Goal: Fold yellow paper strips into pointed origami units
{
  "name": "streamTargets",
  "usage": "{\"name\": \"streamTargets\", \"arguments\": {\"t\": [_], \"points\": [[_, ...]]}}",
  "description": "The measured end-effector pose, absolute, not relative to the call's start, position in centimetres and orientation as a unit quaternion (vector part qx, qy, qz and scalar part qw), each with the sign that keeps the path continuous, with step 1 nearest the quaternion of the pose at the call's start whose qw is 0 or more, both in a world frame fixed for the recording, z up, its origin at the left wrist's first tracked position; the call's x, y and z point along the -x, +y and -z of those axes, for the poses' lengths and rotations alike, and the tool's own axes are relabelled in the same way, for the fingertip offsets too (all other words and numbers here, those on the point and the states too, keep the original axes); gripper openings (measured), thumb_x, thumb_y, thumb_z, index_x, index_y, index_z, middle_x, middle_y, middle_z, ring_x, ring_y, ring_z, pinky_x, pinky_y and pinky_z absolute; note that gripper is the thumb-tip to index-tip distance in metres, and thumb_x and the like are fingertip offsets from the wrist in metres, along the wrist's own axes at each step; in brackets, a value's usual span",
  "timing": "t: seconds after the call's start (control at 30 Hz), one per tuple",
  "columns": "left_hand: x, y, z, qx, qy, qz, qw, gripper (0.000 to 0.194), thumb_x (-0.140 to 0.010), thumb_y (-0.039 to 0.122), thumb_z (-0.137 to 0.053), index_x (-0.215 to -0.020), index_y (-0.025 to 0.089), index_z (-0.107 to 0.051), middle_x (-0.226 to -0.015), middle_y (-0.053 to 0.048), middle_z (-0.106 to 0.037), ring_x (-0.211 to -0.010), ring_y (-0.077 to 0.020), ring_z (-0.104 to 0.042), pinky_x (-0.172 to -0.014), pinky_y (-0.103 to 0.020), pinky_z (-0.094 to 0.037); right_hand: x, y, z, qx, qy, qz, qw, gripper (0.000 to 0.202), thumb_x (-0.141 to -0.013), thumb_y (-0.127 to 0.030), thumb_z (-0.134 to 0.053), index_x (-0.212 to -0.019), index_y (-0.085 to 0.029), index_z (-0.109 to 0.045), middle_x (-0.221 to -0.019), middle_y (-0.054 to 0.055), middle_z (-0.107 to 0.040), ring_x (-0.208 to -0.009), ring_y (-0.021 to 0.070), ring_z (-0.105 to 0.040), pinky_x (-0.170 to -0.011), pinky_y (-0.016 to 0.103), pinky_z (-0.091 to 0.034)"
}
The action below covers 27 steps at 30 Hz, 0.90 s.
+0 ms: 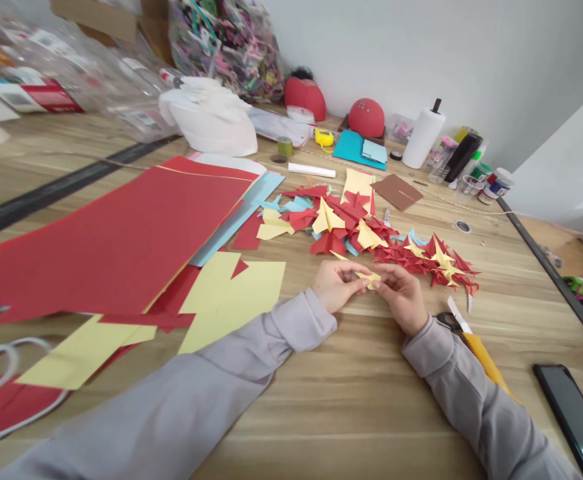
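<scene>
Between my two hands, over the middle of the wooden table, is a small folded piece of yellow paper (370, 280). My left hand (340, 283) pinches it from the left, thumb against fingertips. From the other side my right hand (400, 293) pinches it too. Parts of the piece are hidden by the fingers. Just beyond my hands lies a pile of folded red, yellow and blue paper pieces (329, 220). To its right are pointed red and yellow paper stars (434, 260), heaped together.
Red paper sheets (121, 233) and yellow sheets (231, 293) lie at the left. An orange-handled knife (486, 363) and a phone (569, 413) rest at the right. Farther back stand a white paper roll (423, 138), a yellow tape measure (324, 137) and a bag of scraps (226, 50).
</scene>
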<state>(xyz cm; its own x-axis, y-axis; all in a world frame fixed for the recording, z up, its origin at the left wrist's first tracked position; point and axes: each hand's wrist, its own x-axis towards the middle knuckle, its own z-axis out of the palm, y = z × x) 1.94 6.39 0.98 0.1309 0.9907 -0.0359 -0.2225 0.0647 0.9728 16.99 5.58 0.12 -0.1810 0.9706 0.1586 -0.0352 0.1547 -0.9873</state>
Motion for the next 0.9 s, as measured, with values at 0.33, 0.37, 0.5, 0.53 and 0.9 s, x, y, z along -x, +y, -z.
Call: {"name": "streamTargets", "arguments": {"t": [0.33,0.37,0.5,0.53,0.9], "points": [[-1.8,6.6,-1.3,-0.458,0.423,-0.487,0.612,0.022,-0.054,0.019,-0.074,-0.072,0.008,-0.067,-0.041,-0.001,-0.059,-0.037,-0.0091,-0.052,-0.043,-0.019,-0.042,-17.0,5.5,-0.4,0.411,-0.567,-0.506,0.504,0.026,-0.07,-0.029,-0.068,-0.093,-0.02,-0.06,-0.062,-0.004,-0.06,-0.056,0.0111,-0.058,-0.058,0.026,-0.049],[-1.8,6.6,-1.4,-0.463,0.422,-0.486,0.61,0.022,-0.054,0.019,-0.074,-0.072,0.008,-0.067,-0.041,-0.001,-0.058,-0.037,-0.0088,-0.051,-0.042,-0.019,-0.041,-17.0,5.4,-0.5,0.411,-0.569,-0.504,0.503,0.026,-0.071,-0.03,-0.068,-0.093,-0.02,-0.06,-0.061,-0.004,-0.059,-0.055,0.0108,-0.058,-0.057,0.026,-0.048],[-1.6,6.5,-1.6,-0.471,0.423,-0.485,0.604,0.021,-0.054,0.021,-0.075,-0.068,0.009,-0.066,-0.039,0.0,-0.056,-0.035,-0.0082,-0.05,-0.04,-0.018,-0.039,-17.0,5.4,-0.6,0.41,-0.583,-0.498,0.493,0.029,-0.07,-0.031,-0.068,-0.095,-0.02,-0.06,-0.061,-0.004,-0.059,-0.055,0.0105,-0.057,-0.056,0.025,-0.048],[-1.6,6.5,-1.6,-0.471,0.422,-0.485,0.604,0.021,-0.054,0.022,-0.076,-0.067,0.009,-0.066,-0.038,0.0,-0.056,-0.035,-0.0083,-0.049,-0.04,-0.018,-0.039,-17.0,5.4,-0.6,0.409,-0.584,-0.499,0.493,0.029,-0.07,-0.031,-0.069,-0.095,-0.02,-0.06,-0.061,-0.004,-0.058,-0.055,0.0105,-0.057,-0.055,0.025,-0.048],[-1.5,6.9,-0.2,-0.435,0.36,-0.484,0.669,0.041,-0.057,0.03,-0.076,-0.091,0.01,-0.067,-0.055,-0.003,-0.065,-0.048,-0.0128,-0.06,-0.051,-0.025,-0.052,-16.9,5.4,-0.5,0.424,-0.574,-0.451,0.536,0.027,-0.071,-0.029,-0.067,-0.095,-0.02,-0.059,-0.063,-0.002,-0.061,-0.055,0.0117,-0.058,-0.056,0.026,-0.049]]}}
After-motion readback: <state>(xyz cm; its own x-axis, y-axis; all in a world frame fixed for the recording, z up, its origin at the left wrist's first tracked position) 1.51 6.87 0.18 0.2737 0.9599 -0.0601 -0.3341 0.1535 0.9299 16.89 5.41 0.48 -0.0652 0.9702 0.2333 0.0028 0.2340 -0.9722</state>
